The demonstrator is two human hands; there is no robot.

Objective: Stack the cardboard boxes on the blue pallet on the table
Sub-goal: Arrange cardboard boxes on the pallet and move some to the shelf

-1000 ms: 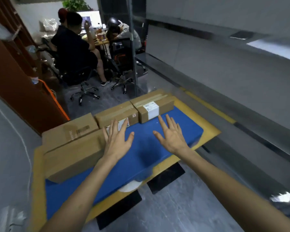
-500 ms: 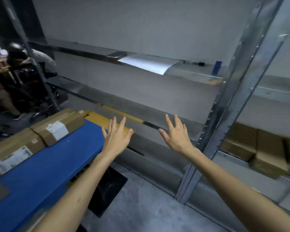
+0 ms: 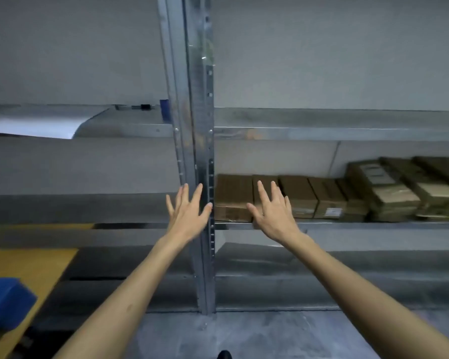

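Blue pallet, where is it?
The pallet peeks in at the head view's bottom left corner, on the yellow table, left of the metal post and lower than the left hand.

A grey metal rack [image 3: 197,151] stood on the concrete floor [image 3: 244,338], its upright post splitting it into 2 bays. On the right bay's lower shelf [image 3: 347,225], cardboard boxes [image 3: 297,196] lay side by side in a touching row, with more stacked at the far right. The left bay's upper shelf [image 3: 130,129] carried a white sheet [image 3: 29,126]. At lower left, a yellow table [image 3: 29,265] bore the blue pallet [image 3: 3,304].
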